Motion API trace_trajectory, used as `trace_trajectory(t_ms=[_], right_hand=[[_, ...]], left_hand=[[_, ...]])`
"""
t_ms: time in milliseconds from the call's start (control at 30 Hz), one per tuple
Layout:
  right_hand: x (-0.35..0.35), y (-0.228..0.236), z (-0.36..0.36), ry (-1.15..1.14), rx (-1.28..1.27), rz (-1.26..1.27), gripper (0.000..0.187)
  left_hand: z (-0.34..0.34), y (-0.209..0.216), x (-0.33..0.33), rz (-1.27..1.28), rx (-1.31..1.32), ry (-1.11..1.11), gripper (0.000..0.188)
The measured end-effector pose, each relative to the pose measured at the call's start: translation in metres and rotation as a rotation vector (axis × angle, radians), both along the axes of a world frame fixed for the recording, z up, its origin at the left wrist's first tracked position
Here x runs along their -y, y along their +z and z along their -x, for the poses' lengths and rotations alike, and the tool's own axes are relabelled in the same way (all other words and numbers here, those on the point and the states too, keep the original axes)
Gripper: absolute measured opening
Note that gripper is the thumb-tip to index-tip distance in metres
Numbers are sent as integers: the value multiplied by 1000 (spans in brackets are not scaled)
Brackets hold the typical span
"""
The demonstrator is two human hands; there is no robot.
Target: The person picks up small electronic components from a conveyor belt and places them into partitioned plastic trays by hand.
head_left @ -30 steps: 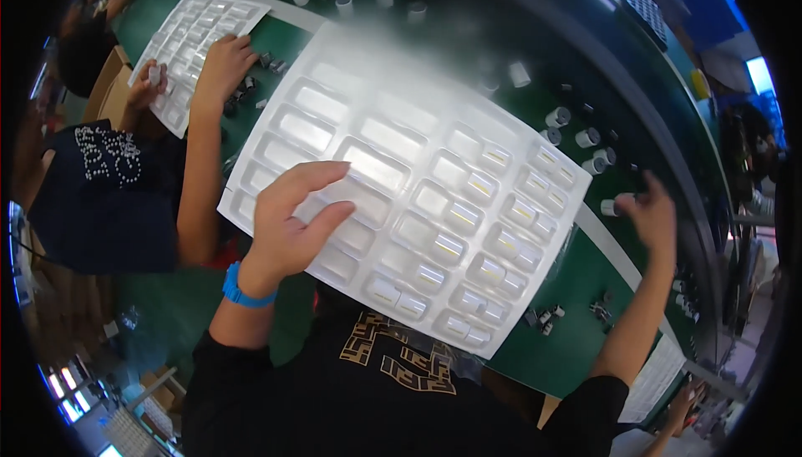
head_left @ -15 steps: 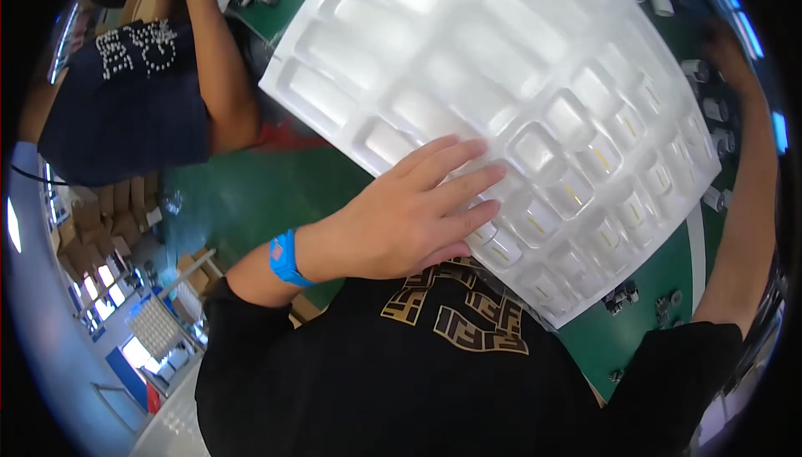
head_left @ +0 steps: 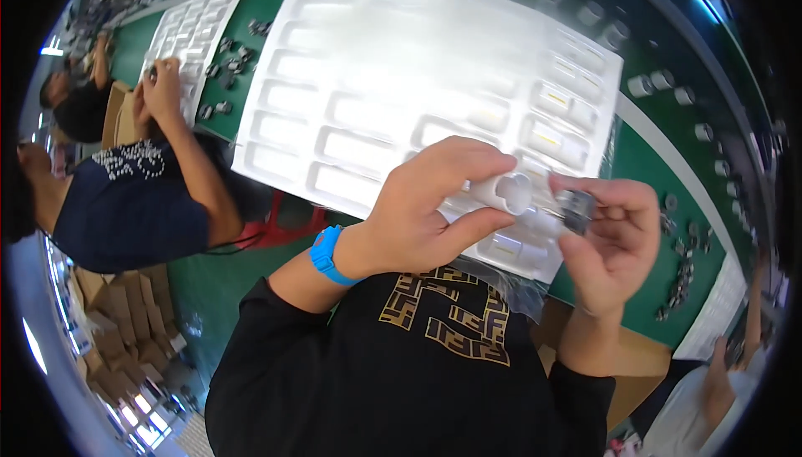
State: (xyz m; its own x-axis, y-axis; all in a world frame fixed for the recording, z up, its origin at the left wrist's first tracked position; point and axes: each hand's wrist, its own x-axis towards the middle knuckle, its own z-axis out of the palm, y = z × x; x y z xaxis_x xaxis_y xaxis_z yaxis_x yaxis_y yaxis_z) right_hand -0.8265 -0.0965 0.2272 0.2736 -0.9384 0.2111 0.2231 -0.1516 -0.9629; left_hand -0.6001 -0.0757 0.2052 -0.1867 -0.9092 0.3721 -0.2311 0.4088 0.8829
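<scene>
My left hand, with a blue wristband above it, grips a short white hollow cylinder between thumb and fingers. The cylinder's open end faces right. Close beside it, my right hand pinches a small dark grey part between thumb and fingers; the part's exact kind I cannot make out. A gap shows between the two pieces. Beneath both hands lies a large white moulded tray with rows of pockets. Pockets along its right side hold clear-looking pieces with yellow strips.
White cylinders stand scattered on the green table beyond the tray. Small dark parts lie to the right. At left, a co-worker in a dark shirt works at another white tray. A cardboard box is below my right arm.
The tray now lies flatter and farther off. My left hand has gone from resting on it to gripping a white cylinder. My right hand has come in from the far right with a dark part.
</scene>
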Motion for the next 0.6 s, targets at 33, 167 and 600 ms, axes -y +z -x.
trace_trajectory(t_ms=[33,167,600], right_hand=[[-7,-5,-1,-29,-28,8,39],[-9,-1,4,14,-311,167,46],[-3,-14,-7,155,-269,220,45]], left_hand=[[8,3,1,26,15,-13,50],[16,12,-1,55,38,-32,47],[-6,16,-20,66,226,-25,46]])
